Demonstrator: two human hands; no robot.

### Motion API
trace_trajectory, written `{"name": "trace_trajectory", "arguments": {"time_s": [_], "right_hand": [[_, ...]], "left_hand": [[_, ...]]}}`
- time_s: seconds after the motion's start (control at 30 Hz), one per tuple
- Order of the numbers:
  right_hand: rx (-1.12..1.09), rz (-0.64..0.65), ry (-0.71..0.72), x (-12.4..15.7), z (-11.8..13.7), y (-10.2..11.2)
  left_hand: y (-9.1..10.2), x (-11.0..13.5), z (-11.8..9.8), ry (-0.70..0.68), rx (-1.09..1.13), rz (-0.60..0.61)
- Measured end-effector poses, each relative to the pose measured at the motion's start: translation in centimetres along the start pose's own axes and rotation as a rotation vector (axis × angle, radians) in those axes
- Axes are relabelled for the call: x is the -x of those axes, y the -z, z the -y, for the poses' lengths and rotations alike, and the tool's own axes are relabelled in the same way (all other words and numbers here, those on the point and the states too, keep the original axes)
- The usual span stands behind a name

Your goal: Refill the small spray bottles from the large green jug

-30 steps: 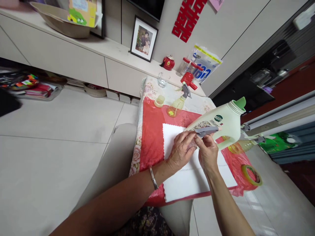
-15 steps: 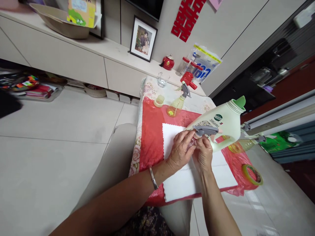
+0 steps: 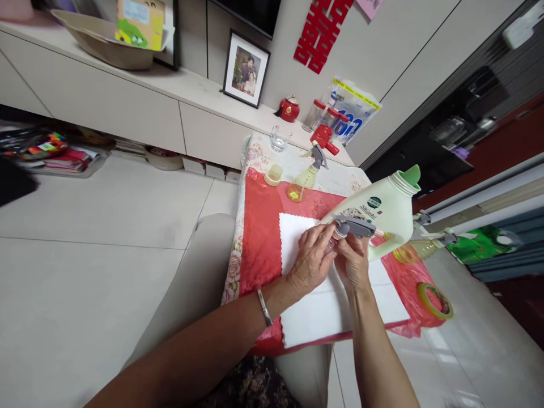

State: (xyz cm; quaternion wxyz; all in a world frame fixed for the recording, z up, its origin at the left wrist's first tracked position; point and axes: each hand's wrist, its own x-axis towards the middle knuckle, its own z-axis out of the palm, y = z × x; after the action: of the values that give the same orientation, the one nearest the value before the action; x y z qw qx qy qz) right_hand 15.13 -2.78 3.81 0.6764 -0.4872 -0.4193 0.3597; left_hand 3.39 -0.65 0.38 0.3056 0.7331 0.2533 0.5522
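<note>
Over the white sheet (image 3: 312, 317), my left hand (image 3: 312, 255) is wrapped around a small spray bottle with a grey trigger head (image 3: 357, 226). My right hand (image 3: 353, 263) closes on the same spray bottle from the other side, its thumb and fingers bent by the neck. The bottle's body is mostly hidden between my hands. Just behind them a large pale green jug (image 3: 382, 195) leans, with a green spout at its mouth. Another spray bottle, with yellow liquid (image 3: 302, 184), stands farther back beside a pale yellow cap (image 3: 273, 175).
Red plastic sheeting (image 3: 261, 243) covers much of the table. A roll of tape (image 3: 434, 300) lies near its right edge, close to more spray bottles (image 3: 423, 249). At the back is a clear glass mug (image 3: 279, 139). A framed photo (image 3: 245, 71) stands on the cabinet ledge.
My right hand has turned slightly at the bottle's neck, with its thumb now showing more. My left hand keeps its hold; the other objects look unmoved.
</note>
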Motion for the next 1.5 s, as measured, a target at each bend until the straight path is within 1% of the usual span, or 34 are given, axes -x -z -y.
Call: {"name": "trace_trajectory", "arguments": {"time_s": [0.23, 0.4, 0.6, 0.9, 1.1, 1.3, 1.5], "right_hand": [[-0.026, 0.004, 0.048, -0.4, -0.3, -0.1], [-0.04, 0.06, 0.022, -0.3, -0.1, 0.1], [-0.05, 0.049, 0.022, -0.5, -0.6, 0.7], [-0.002, 0.108, 0.042, -0.6, -0.5, 1.0], [0.004, 0.132, 0.043, -0.8, -0.1, 0.5], [0.005, 0.095, 0.082, -1.0, 0.2, -0.3], [0.023, 0.097, 0.087, -0.4, 0.0, 0.0]], "left_hand": [[-0.1, 0.0, 0.2, -0.001, 0.017, -0.018], [-0.1, 0.0, 0.2, -0.008, 0.022, -0.023], [-0.1, 0.1, 0.1, -0.005, 0.004, -0.001], [-0.1, 0.2, 0.2, -0.015, -0.008, -0.004], [-0.1, 0.2, 0.3, -0.011, 0.024, -0.02], [0.0, 0.1, 0.2, -0.01, 0.026, 0.003], [0.1, 0.0, 0.3, 0.006, 0.06, -0.001]]}}
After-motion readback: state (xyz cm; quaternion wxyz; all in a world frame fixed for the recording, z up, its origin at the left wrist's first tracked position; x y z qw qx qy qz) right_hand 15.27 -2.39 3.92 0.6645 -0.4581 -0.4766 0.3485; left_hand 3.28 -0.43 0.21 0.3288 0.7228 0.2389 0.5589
